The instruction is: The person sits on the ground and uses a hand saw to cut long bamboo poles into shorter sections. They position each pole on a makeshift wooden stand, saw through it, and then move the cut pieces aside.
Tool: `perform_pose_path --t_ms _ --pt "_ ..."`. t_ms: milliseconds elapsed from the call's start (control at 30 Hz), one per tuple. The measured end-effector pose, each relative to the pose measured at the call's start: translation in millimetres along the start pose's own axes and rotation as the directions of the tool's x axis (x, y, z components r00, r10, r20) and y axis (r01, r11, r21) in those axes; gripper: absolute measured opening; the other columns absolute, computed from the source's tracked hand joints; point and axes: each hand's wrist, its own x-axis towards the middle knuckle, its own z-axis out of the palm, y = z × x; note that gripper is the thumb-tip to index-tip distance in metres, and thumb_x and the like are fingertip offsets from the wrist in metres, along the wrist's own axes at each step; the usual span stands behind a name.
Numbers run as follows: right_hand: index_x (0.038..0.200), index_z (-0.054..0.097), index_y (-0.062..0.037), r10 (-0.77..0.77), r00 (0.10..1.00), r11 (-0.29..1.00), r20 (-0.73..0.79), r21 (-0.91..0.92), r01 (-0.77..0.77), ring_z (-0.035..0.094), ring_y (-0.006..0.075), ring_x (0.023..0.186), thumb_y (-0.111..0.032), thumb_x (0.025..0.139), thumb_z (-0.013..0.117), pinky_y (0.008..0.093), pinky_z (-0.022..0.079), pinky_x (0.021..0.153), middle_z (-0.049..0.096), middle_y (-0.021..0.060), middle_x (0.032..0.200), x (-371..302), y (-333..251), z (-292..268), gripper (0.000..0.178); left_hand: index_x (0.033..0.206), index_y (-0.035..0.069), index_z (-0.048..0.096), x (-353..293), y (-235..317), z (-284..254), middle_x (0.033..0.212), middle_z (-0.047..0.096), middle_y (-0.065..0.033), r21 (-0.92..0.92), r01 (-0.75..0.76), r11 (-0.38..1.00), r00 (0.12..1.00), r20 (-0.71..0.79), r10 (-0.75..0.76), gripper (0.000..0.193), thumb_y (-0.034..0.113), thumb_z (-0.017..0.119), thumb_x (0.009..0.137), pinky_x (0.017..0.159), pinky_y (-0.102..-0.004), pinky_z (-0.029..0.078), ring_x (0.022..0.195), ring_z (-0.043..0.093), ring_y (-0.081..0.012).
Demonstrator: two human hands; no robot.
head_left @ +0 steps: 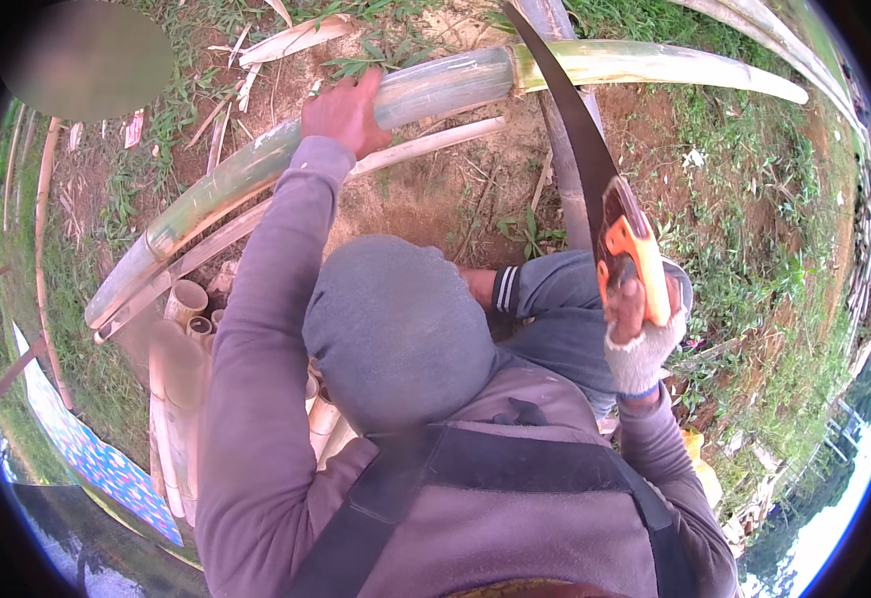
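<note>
One long grey-green bamboo pole [445, 85] lay across a round grey beam [577, 221], seemingly propped. Bare left hand [344, 112]: fingers clamped over pole, likely steadying. Gloved right hand [645, 334]: fingers clamped round orange-handled, dark-bladed saw [577, 125].

one saw [591, 149], two hands [344, 115]
</note>
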Motion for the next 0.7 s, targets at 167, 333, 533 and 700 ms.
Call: perform_pose_path --t_ms 167,333,533,700 --pt "0.112 0.074 0.0022 -0.182 0.963 0.983 -0.199 -0.078 0.169 0.07 0.0301 0.078 -0.023 0.106 0.073 0.0409 0.054 0.073 0.072 0.0174 0.089 151 -22 80 0.026 0.146 0.02 0.057 6 13 -12 0.124 0.074 -0.0165 0.008 -0.021 1.0 0.999 0.027 0.021 0.081 0.035 0.093 0.075 0.101 -0.0534 0.059 0.114 0.075 -0.0385" --pt "0.114 0.071 0.0013 -0.177 0.975 0.984 -0.136 -0.047 0.172 0.065 0.0172 0.068 -0.025 0.105 0.074 0.0313 0.052 0.061 0.07 0.0106 0.082 81 -1 51 0.028 0.147 0.021 0.056 14 -2 -27 0.124 0.074 -0.0172 -0.006 0.028 1.0 0.99 0.135 -0.027 0.083 0.037 0.093 0.075 0.101 -0.0532 0.059 0.115 0.074 -0.039" --pt "0.119 0.066 -0.0002 0.201 0.977 0.9 -0.072 0.408 -0.155 0.07 0.0176 0.078 -0.017 0.103 0.076 0.0311 0.055 0.063 0.074 0.0138 0.103 7 6 19 0.025 0.147 0.02 0.058 13 -2 -11 0.121 0.076 -0.0173 -0.015 -0.011 1.0 0.989 0.146 0.013 0.084 0.04 0.092 0.073 0.101 -0.0538 0.059 0.114 0.075 -0.0392" --pt "0.133 0.066 -0.005 -0.05 0.992 0.999 -0.112 -0.026 0.047 0.073 0.0329 0.09 -0.014 0.098 0.08 0.0455 0.058 0.072 0.072 0.0186 0.113 156 -23 83 0.039 0.146 0.021 0.059 20 1 -20 0.123 0.077 -0.0156 -0.015 -0.037 0.999 0.988 0.152 0.039 0.084 0.041 0.091 0.071 0.101 -0.0527 0.059 0.115 0.075 -0.0376"
